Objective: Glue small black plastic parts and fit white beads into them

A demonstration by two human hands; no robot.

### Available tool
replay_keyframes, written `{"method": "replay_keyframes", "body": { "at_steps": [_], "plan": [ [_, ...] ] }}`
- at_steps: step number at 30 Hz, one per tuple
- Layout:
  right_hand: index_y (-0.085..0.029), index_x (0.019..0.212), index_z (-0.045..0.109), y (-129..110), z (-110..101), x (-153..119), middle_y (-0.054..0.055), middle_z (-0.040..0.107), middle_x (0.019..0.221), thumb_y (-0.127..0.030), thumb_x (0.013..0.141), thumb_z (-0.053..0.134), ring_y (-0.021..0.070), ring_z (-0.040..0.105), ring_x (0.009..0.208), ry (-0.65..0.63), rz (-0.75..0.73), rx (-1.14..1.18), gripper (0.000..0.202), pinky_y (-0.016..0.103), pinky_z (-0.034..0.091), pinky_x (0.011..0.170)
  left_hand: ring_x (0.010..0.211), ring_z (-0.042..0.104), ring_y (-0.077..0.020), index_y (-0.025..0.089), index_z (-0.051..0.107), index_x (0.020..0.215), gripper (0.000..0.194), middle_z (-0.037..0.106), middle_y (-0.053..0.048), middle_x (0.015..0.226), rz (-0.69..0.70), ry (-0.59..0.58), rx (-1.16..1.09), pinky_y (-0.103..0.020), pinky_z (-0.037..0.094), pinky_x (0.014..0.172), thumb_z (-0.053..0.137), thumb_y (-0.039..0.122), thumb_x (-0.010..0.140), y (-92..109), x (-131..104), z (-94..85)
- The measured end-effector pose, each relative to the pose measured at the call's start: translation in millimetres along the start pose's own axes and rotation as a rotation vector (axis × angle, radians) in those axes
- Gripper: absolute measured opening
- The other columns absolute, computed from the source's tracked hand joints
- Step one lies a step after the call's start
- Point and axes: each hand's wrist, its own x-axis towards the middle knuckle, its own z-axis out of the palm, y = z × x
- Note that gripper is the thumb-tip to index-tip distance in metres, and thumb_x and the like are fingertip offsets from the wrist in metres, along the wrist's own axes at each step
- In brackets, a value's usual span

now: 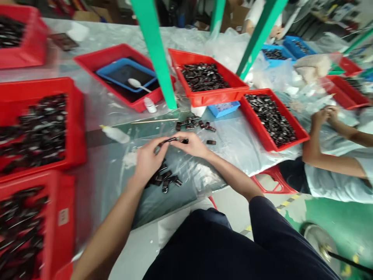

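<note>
Over the table, my left hand (148, 157) is closed, its thumb and fingers pinching a small dark glossy piece (169, 140). My right hand (194, 144) meets it from the other side, fingertips closed at the same piece. A second dark bit (185, 141) shows between the right fingers. What kind of part these are, I cannot make out. Below my left hand lies a loose pile of similar dark pieces (166, 177). Beyond my right hand, several more pieces (190, 123) are scattered, and a single piece (211, 142) lies apart from them.
Red bins of dark pieces stand at left (77, 128), ahead (210, 97) and right (291, 143). A blue tray with a spoon (135, 83) sits in another red bin. Nearby lie a squeeze bottle (115, 134) and thin stick (154, 121). Green posts (159, 50) rise ahead; a co-worker's arms (329, 151) are at right.
</note>
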Motion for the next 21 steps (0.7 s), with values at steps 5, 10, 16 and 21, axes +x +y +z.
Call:
{"method": "replay_keyframes", "body": {
  "at_steps": [5, 10, 16, 21],
  "plan": [
    [-0.018, 0.094, 0.078, -6, -11, 3, 0.003, 0.073, 0.084, -0.048, 0.092, 0.078, 0.0156, 0.064, 0.075, 0.237, 0.024, 0.019, 0.03, 0.027, 0.05, 0.07, 0.096, 0.075, -0.0237, 0.019, 0.075, 0.122, 0.027, 0.08, -0.009, 0.11, -0.015, -0.04, 0.111, -0.039, 0.057, 0.094, 0.066, 0.033, 0.101, -3, 3, 6.8],
    [-0.02, 0.096, 0.076, -9, -15, 5, -0.003, 0.06, 0.068, -0.064, 0.084, 0.082, 0.0081, 0.045, 0.045, 0.266, 0.173, 0.177, 0.047, 0.025, 0.031, 0.042, 0.115, 0.072, -0.0325, 0.022, 0.08, 0.119, 0.024, 0.08, -0.011, 0.118, 0.157, -0.322, 0.304, -0.046, 0.052, 0.1, 0.064, 0.03, 0.104, 4, -2, 15.1],
    [-0.019, 0.093, 0.075, -14, -10, 4, -0.007, 0.05, 0.061, -0.067, 0.077, 0.088, 0.0046, 0.035, 0.04, 0.239, 0.224, 0.312, 0.052, 0.024, 0.026, 0.037, 0.11, 0.072, -0.0325, 0.02, 0.081, 0.105, 0.024, 0.08, -0.01, 0.109, 0.179, -0.472, 0.418, -0.045, 0.05, 0.096, 0.057, 0.022, 0.105, 7, -4, 19.9],
    [-0.019, 0.089, 0.073, -19, -11, 4, -0.01, 0.043, 0.056, -0.068, 0.074, 0.09, 0.0043, 0.031, 0.041, 0.218, 0.241, 0.356, 0.054, 0.023, 0.023, 0.036, 0.105, 0.071, -0.0323, 0.019, 0.078, 0.103, 0.023, 0.077, -0.011, 0.103, 0.211, -0.47, 0.433, -0.044, 0.051, 0.092, 0.055, 0.018, 0.103, 8, -2, 16.3]
  ]
}}
